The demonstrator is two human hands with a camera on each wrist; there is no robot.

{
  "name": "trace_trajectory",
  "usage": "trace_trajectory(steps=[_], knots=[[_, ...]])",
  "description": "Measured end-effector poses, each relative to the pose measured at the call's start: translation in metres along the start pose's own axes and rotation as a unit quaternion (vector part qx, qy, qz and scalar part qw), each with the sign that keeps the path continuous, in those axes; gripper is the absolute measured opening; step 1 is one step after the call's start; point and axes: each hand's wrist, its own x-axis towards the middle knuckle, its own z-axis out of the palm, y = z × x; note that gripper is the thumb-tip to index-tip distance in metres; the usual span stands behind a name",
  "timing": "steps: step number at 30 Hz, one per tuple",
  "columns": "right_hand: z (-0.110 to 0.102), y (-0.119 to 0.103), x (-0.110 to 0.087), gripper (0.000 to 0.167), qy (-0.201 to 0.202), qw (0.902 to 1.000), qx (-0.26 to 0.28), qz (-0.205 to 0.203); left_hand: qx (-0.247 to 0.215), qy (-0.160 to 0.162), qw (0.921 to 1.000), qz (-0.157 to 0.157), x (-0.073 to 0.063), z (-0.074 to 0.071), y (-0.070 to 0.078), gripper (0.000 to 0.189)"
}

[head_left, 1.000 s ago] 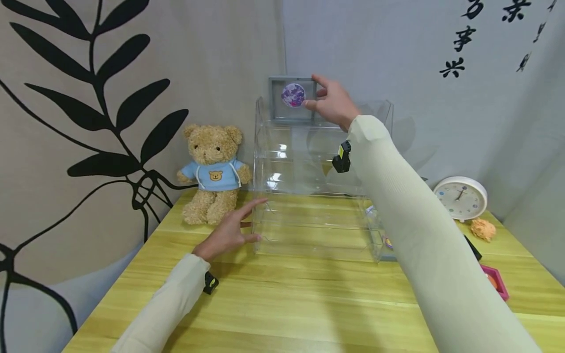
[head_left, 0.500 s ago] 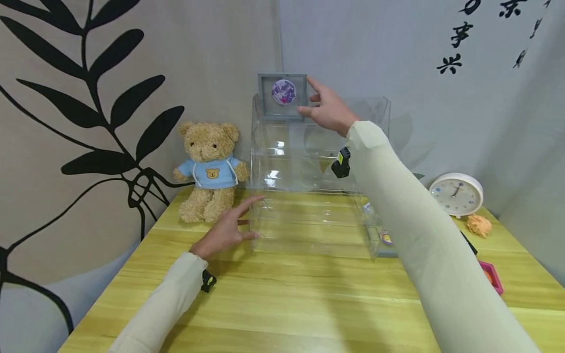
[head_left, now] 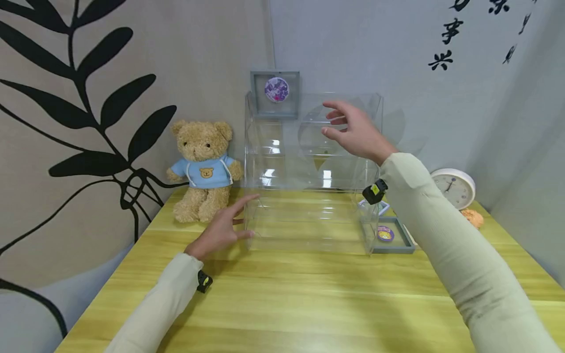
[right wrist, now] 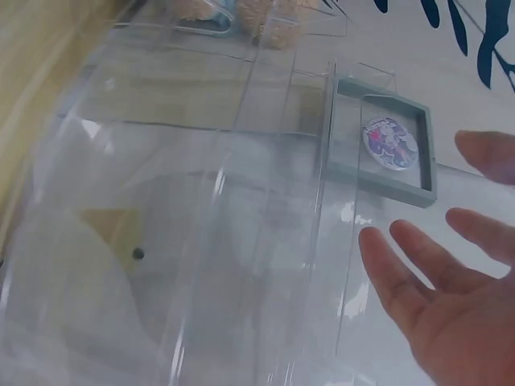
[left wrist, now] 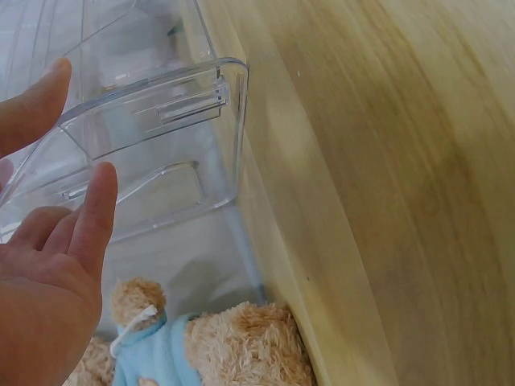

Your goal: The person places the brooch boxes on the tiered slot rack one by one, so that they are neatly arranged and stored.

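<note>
A clear acrylic tiered rack (head_left: 309,206) stands on the table. At the left of its top tier, a grey square frame with a round purple badge (head_left: 276,89) stands upright. My right hand (head_left: 359,130) is in front of the upper tiers, apart from the frame, fingers loosely bent with nothing in them; the right wrist view shows the gap between that hand (right wrist: 459,281) and the grey frame (right wrist: 426,153). My left hand (head_left: 219,230) is at the rack's lower left side, thumb and fingers spread with the fingertips right at its edge. In the left wrist view the fingers (left wrist: 96,209) overlap the clear side panel (left wrist: 161,137).
A teddy bear (head_left: 204,169) in a blue hoodie sits left of the rack. Right of it lie another grey frame (head_left: 399,250) with a badge and a pale-edged item (head_left: 384,208). A white clock (head_left: 456,189) and an orange fluffy thing (head_left: 472,218) are at the far right.
My right hand has let go of the grey frame and drawn away to the right; the frame now stands alone, further left on the top tier. My left hand stays at the rack's side.
</note>
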Motion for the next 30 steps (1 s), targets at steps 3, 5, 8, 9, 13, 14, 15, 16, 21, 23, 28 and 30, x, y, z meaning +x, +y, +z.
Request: trace_trajectory(steps=[3, 5, 8, 9, 13, 14, 15, 16, 21, 23, 28, 30], knots=[[-0.003, 0.01, -0.02, 0.057, 0.018, 0.9997, -0.005, -0.017, -0.008, -0.002, 0.9999, -0.007, -0.001, 0.001, 0.0, 0.097], [-0.005, 0.016, -0.035, 0.052, 0.033, 0.999, -0.011, -0.028, -0.009, -0.001, 1.0, -0.004, 0.0, 0.002, 0.0, 0.096], [-0.008, 0.025, -0.058, 0.043, 0.059, 0.9967, -0.031, -0.046, -0.008, 0.0, 1.0, 0.002, 0.0, 0.002, 0.0, 0.096], [-0.008, 0.028, -0.065, 0.04, 0.069, 0.9954, -0.042, -0.051, -0.01, 0.001, 0.9999, 0.004, 0.0, 0.002, 0.0, 0.096], [-0.008, 0.048, -0.09, 0.026, 0.099, 0.9885, -0.086, -0.075, -0.009, 0.004, 0.9999, 0.007, -0.001, 0.002, 0.0, 0.097], [-0.008, 0.054, -0.095, 0.023, 0.104, 0.987, -0.096, -0.075, -0.008, 0.004, 0.9999, 0.007, -0.001, 0.002, 0.0, 0.097], [-0.008, 0.059, -0.101, 0.021, 0.108, 0.9861, -0.103, -0.073, -0.008, 0.004, 0.9999, 0.005, -0.002, 0.002, 0.0, 0.097], [-0.008, 0.065, -0.106, 0.019, 0.11, 0.9858, -0.107, -0.068, -0.007, 0.003, 1.0, 0.004, -0.002, 0.002, 0.0, 0.097], [-0.006, 0.093, -0.125, 0.019, 0.123, 0.9859, -0.109, -0.033, -0.01, -0.003, 0.9999, 0.003, -0.002, 0.003, -0.001, 0.097], [-0.004, 0.104, -0.129, 0.02, 0.124, 0.9865, -0.106, -0.021, -0.011, -0.002, 0.9999, 0.0, -0.003, 0.003, 0.0, 0.097], [0.0, 0.135, -0.131, 0.023, 0.1, 0.991, -0.086, 0.02, -0.011, 0.003, 0.9999, -0.004, -0.003, 0.002, 0.0, 0.096], [0.002, 0.149, -0.132, 0.024, 0.084, 0.9924, -0.078, 0.043, -0.01, 0.004, 0.9999, 0.0, -0.003, 0.002, 0.0, 0.096]])
